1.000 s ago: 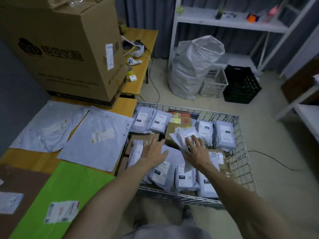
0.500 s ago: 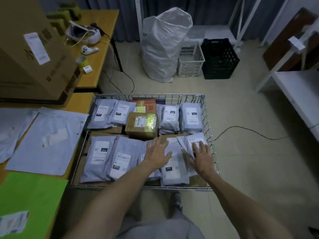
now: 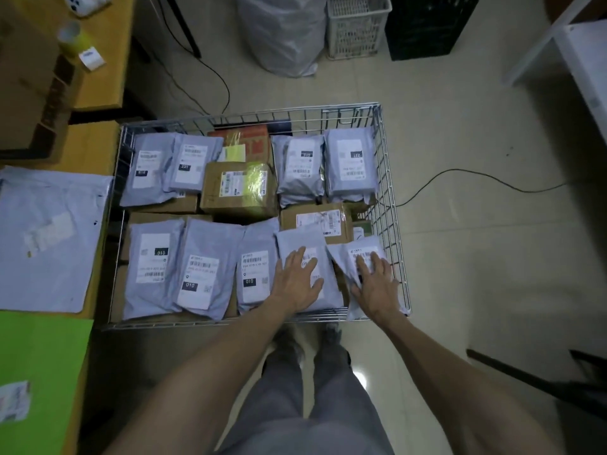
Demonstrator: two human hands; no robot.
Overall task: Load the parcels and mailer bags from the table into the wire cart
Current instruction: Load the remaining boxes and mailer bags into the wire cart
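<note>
Both hands are down in the wire cart (image 3: 392, 224), at its near right corner. The left hand (image 3: 297, 279) lies flat, fingers straight, on a grey mailer bag (image 3: 295, 239). The right hand (image 3: 374, 284) presses spread, straight fingers on the neighbouring mailer (image 3: 341, 254), hard against the cart's right wall. A cardboard parcel (image 3: 239, 188) sits mid-cart among more bags. On the table (image 3: 95, 142) to the left lie a large grey mailer (image 3: 49, 238) and a green mailer (image 3: 42, 362).

Small mailer (image 3: 345, 257): now moved from mid-cart to the near right corner of the wire cart (image 3: 391, 224), under the flat right hand (image 3: 376, 285). Left hand (image 3: 297, 280): now moved onto the neighbouring mailer (image 3: 295, 239).
</note>
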